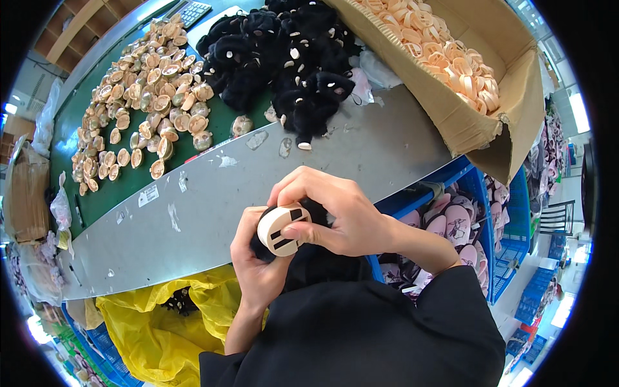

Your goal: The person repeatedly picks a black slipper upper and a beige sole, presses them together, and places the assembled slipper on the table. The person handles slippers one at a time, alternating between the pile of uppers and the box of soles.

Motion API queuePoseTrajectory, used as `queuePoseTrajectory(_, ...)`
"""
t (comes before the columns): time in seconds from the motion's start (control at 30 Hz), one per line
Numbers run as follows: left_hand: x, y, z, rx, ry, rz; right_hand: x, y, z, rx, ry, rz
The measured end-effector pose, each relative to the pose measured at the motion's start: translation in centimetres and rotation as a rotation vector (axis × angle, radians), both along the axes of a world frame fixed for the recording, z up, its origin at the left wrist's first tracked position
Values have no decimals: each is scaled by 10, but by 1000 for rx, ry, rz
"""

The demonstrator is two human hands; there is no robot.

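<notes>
In front of my body, over the near edge of the metal table, both hands close around one piece. It is a round cream plastic part (269, 227) with dark slots in its face, set against black plush (260, 250). My left hand (256, 274) wraps the plush and the part's side from below. My right hand (342, 209) grips from above, its thumb pressed on the slotted face and its fingers over the far side. Much of the plush is hidden behind the fingers.
Round tan shells (161, 100) cover the green work surface (68, 145). Black plush pieces (245, 71) lie piled behind the grey metal edge (225, 187). A cardboard box (419, 97) of peach plastic parts (451, 58) stands right. Below are pink slippers (458, 222) in blue crates and a yellow bag (145, 329).
</notes>
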State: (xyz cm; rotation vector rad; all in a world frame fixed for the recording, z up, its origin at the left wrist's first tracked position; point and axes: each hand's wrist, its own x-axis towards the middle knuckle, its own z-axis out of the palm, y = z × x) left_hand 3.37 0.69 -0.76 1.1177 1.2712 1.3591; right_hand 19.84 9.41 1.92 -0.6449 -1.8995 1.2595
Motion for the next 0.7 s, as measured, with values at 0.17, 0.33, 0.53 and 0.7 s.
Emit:
queuePoseTrajectory(0.17,11,-2,-1,87,178,114,-22,6,8,349,-27,-135)
queuePoseTrajectory(0.33,10,-8,3,77,57,282,-43,10,5,352,50,-123)
queuePoseTrajectory(0.53,1,2,-6,183,41,405,-51,6,-15,-143,122,-114)
queuePoseTrajectory(0.7,-23,7,-8,-1,-140,335,-48,3,-21,-48,27,-195)
